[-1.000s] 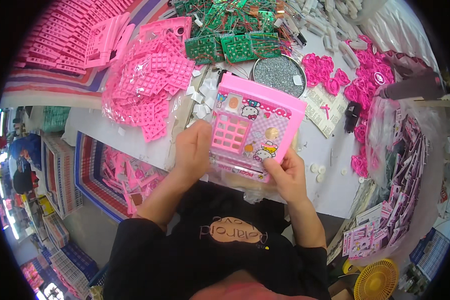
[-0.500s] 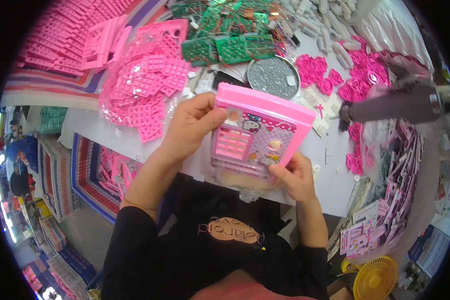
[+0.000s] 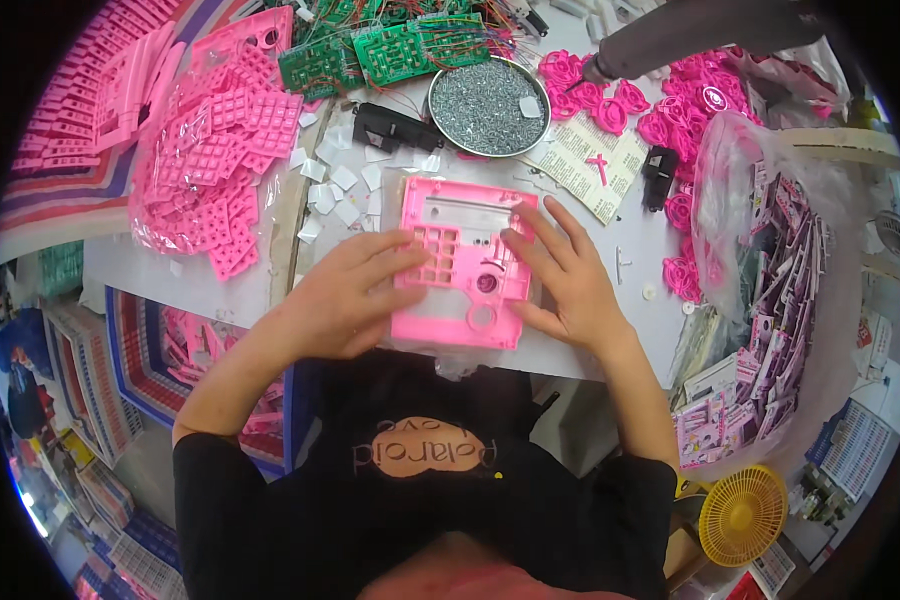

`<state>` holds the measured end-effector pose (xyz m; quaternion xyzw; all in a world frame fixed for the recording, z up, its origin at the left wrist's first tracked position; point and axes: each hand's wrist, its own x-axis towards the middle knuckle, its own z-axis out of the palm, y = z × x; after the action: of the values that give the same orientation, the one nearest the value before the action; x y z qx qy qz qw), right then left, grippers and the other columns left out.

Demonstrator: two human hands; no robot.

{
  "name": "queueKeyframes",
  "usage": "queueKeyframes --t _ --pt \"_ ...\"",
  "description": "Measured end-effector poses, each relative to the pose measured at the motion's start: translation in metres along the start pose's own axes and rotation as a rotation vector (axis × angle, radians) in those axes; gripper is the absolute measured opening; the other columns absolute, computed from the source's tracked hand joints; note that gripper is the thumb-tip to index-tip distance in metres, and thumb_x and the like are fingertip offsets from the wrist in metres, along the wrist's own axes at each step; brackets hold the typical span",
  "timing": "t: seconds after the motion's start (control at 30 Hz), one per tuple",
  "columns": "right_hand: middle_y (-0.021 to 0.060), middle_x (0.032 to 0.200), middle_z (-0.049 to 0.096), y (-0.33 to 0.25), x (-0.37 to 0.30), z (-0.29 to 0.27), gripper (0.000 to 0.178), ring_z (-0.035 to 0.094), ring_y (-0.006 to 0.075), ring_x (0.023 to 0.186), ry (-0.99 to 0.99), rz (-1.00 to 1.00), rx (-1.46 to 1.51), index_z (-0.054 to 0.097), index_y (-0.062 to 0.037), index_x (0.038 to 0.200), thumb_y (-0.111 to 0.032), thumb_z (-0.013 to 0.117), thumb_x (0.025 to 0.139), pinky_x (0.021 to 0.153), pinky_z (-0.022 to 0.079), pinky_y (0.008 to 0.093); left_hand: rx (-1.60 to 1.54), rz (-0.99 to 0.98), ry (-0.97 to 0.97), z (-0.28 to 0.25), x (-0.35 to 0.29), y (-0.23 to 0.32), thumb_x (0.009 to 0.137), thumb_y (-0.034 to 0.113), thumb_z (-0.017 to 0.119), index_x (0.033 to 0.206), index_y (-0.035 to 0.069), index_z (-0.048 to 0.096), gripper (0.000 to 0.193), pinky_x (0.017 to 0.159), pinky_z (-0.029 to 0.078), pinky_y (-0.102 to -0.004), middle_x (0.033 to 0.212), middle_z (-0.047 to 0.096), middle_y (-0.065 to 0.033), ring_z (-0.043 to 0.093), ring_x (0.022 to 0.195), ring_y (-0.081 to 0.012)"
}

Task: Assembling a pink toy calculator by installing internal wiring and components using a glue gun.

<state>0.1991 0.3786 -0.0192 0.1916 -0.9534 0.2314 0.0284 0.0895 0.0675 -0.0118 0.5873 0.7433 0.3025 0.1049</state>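
A pink plastic casing (image 3: 448,305) lies on the table with its hollow inner side up, on a clear plastic bag. It has a grid of small square openings, a long slot near the far edge and a round hole near the front. Over its left edge, my left hand (image 3: 345,297) rests with fingers stretched out flat, touching the plastic. My right hand (image 3: 577,290) is at the right edge, fingers spread and fingertips on the casing. White square pieces (image 3: 344,178) lie scattered just beyond my left hand.
A round tray of small screws (image 3: 490,108) stands beyond the casing, near green circuit boards (image 3: 410,50) with wires. Pink keypads (image 3: 210,165) are heaped at left. A dark tool (image 3: 705,40) hangs over bright pink coils (image 3: 610,112) at right. Bagged printed cards (image 3: 770,330) stand farther right.
The casing has come down from my hands onto the table and now shows its inner side instead of its printed face. Both hands have loosened from gripping to resting on it.
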Motion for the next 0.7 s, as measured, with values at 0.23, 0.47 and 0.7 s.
queueKeyframes --t 0.23,0.47,0.7 --pt "0.0174 0.153 0.043 -0.016 0.001 0.009 0.068 0.04 0.0458 0.137 -0.019 0.104 -0.093 0.057 -0.0069 0.138 -0.031 0.074 0.077 0.109 0.041 0.052 0.063 -0.032 -0.083 -0.006 0.02 0.008 0.066 0.017 0.075 0.114 0.011 0.067 0.049 0.112 0.037 -0.0528 0.136 0.058 -0.0137 0.051 0.131 -0.0364" --pt "0.0175 0.127 0.062 -0.012 -0.022 0.004 0.044 0.06 0.036 0.112 0.265 0.407 0.199 0.065 -0.0051 0.125 -0.019 0.073 0.084 0.093 0.051 0.0437 0.039 -0.008 -0.078 0.03 0.033 0.025 0.074 0.03 0.079 0.114 0.005 0.066 0.049 0.109 0.038 -0.0526 0.133 0.06 -0.0128 0.052 0.129 -0.0335" --pt "0.0091 0.091 0.071 0.016 -0.087 -0.025 0.022 0.066 0.0179 0.072 0.248 0.817 0.134 0.073 -0.003 0.105 -0.013 0.074 0.085 0.062 0.052 0.0289 0.003 -0.024 -0.067 0.031 0.029 0.023 0.072 0.026 0.08 0.115 0.007 0.064 0.049 0.109 0.038 -0.0527 0.134 0.059 -0.0122 0.052 0.129 -0.0344"
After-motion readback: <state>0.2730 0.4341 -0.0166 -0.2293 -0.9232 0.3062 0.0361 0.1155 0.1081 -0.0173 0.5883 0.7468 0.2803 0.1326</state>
